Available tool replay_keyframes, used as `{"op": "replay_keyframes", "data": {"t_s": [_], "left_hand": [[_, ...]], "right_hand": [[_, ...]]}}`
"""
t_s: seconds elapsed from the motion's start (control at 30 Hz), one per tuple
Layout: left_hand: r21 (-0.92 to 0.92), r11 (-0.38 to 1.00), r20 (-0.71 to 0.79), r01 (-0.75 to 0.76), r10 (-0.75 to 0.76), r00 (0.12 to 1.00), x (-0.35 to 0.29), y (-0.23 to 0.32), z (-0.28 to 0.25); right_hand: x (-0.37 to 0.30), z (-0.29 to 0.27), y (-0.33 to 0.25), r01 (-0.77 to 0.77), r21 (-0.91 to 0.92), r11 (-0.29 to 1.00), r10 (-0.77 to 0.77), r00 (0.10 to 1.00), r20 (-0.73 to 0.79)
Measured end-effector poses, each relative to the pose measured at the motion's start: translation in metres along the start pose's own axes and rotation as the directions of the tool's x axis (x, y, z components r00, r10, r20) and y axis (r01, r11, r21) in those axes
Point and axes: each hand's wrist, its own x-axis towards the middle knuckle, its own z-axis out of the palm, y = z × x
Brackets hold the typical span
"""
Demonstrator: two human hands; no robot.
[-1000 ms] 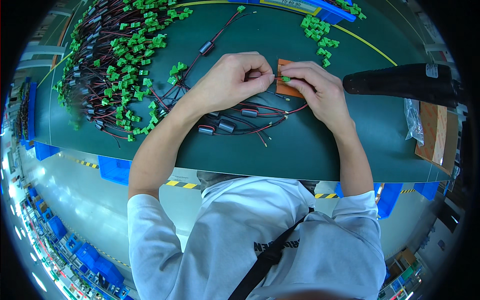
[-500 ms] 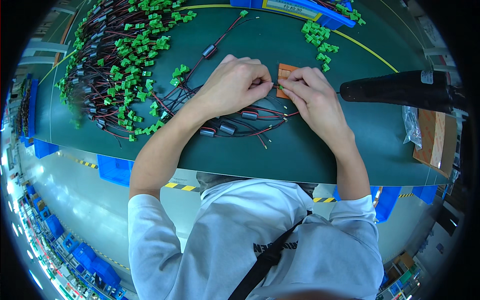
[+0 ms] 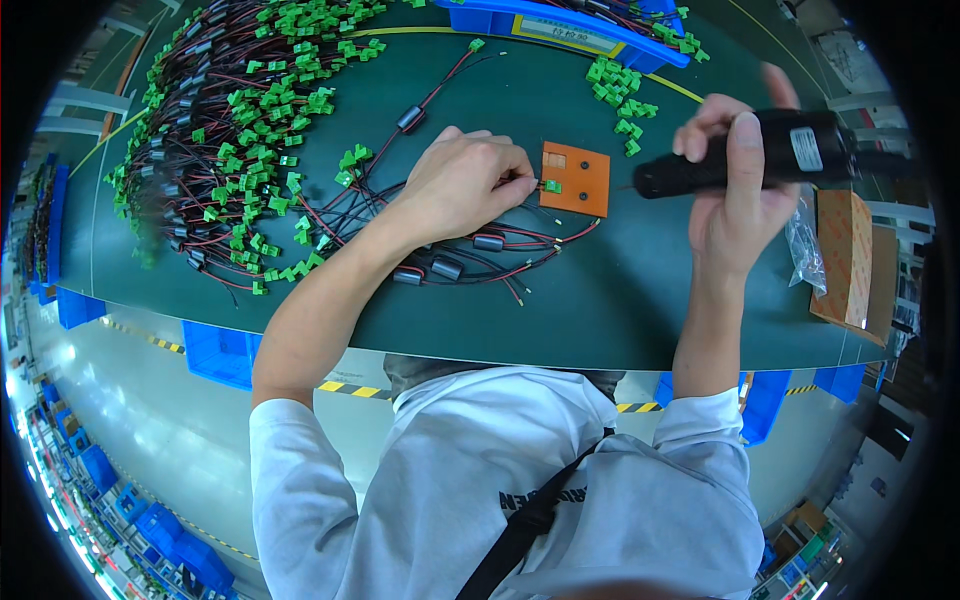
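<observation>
Pale workshop floor [image 3: 290,355] extends below and around a dark green counter [image 3: 480,330], which we find fills the middle of the view. On its left we record a large heap of wire leads [image 3: 190,180] with green connectors and dark cylindrical sleeves. At the far edge we note a blue bin [image 3: 490,20]; near the right end, an opened cardboard box [image 3: 845,255] with a clear plastic bag [image 3: 803,250] just beside it.

We observe a black powered driver [image 3: 695,170] gripped in the right hand [image 3: 742,205], thumb across the near side of its body and fingers around the far side. Its long axis runs left to right, its bit end pointing left, slightly nearer the person than its rear. We find the bit apart from the orange block [image 3: 590,195], to that block's right.

We see the left hand [image 3: 465,190] at the block's left edge, thumb and forefinger pinched on a short lead. Just right of those fingertips, we locate a small green connector [image 3: 553,186] on the block, its long axis roughly left to right, its wire end facing the left hand.
</observation>
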Motion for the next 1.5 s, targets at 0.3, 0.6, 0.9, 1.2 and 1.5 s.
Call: {"op": "replay_keyframes", "data": {"t_s": [0.3, 0.6, 0.9, 1.2, 1.5], "left_hand": [[0.031, 0.999, 0.007, 0.024, -0.025, 1.0, 0.001, 0.001, 0.003], [0.038, 0.999, 0.03, 0.036, -0.037, 0.999, 0.001, 0.0, 0.003], [0.046, 0.998, 0.02, 0.043, -0.044, 0.999, 0.0, 0.001, 0.003], [0.047, 0.998, 0.039, 0.051, -0.053, 0.998, 0.001, 0.002, 0.002], [0.029, 0.998, 0.037, 0.052, -0.053, 0.998, 0.0, 0.002, 0.002]], "right_hand": [[-0.001, 0.055, 0.025, 0.228, 0.215, 0.95, -0.261, 0.955, 0.139], [-0.004, 0.057, 0.004, -0.143, 0.519, 0.843, 0.057, 0.982, 0.178], [-0.012, 0.066, 0.017, -0.113, 0.459, 0.881, 0.058, 0.99, 0.132], [-0.013, 0.07, 0.013, -0.116, 0.304, 0.946, 0.059, 0.98, 0.192], [-0.016, 0.07, 0.019, -0.103, 0.366, 0.925, 0.038, 0.983, 0.179]]}}
